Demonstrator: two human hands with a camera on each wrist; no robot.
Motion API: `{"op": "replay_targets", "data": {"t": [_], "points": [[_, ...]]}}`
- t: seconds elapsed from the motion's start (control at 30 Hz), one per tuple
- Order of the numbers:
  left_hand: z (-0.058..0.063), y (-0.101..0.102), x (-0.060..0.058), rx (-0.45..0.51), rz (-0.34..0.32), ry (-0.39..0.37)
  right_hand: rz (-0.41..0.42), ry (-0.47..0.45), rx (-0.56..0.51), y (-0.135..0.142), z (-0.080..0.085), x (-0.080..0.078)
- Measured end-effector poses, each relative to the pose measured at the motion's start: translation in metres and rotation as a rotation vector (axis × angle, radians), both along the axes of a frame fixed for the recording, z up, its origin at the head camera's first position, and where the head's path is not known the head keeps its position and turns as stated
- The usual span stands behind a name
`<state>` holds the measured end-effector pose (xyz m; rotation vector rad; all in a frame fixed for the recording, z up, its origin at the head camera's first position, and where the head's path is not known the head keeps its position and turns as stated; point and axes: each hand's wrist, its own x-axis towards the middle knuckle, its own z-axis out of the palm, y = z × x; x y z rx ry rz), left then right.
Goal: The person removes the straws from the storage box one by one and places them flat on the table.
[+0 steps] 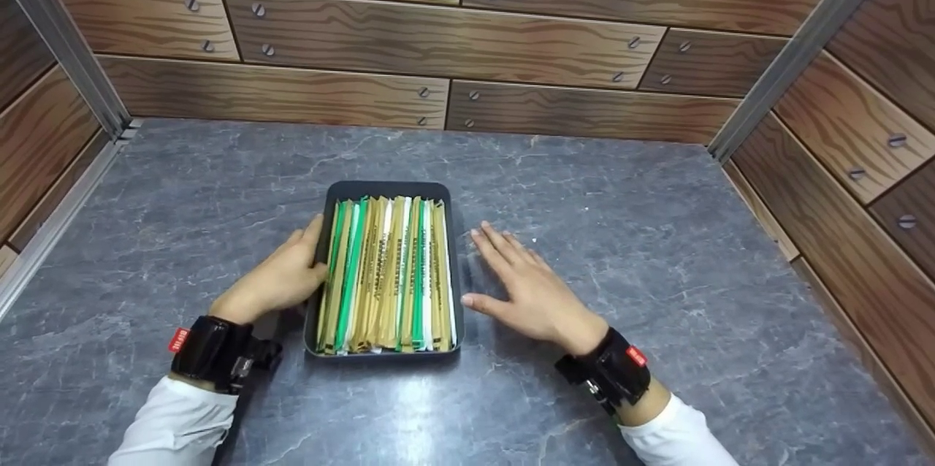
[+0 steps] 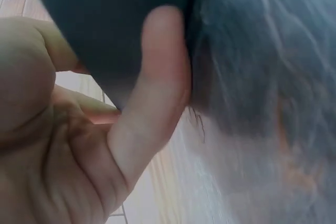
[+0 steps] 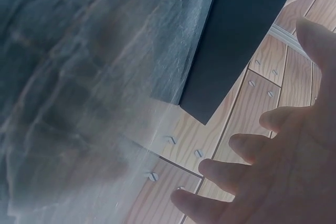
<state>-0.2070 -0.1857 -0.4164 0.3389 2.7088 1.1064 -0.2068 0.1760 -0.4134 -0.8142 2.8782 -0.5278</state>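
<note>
1 dark tray (image 1: 387, 190): left hand (image 1: 277, 274) touching, right hand (image 1: 533, 294) apart.

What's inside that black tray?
Long, thin packets, gold, green and white, lie side by side in the tray. Whatever is underneath them is covered, so I can't see it.

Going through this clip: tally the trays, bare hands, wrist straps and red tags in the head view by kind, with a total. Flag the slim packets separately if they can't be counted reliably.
Tray: 1
Hands (left hand, right hand): 2
Black wrist straps: 2
Red tags: 2
Total: 7
Slim packets: too tightly packed to count, left out.
</note>
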Motion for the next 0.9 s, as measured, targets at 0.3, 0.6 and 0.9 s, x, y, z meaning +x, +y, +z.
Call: {"op": "replay_targets", "data": {"t": [0.3, 0.6, 0.9], "points": [[0.006, -0.007, -0.002, 0.173, 0.015, -0.070, 0.015, -0.011, -0.013, -0.015, 0.012, -0.002], [0.009, -0.003, -0.002, 0.228, 0.012, -0.111, 0.074, -0.031, -0.161, -0.061, 0.051, -0.029], [0.008, -0.003, -0.001, 0.199, 0.023, -0.115, 0.114, -0.092, -0.019, -0.106, 0.051, -0.060]]}}
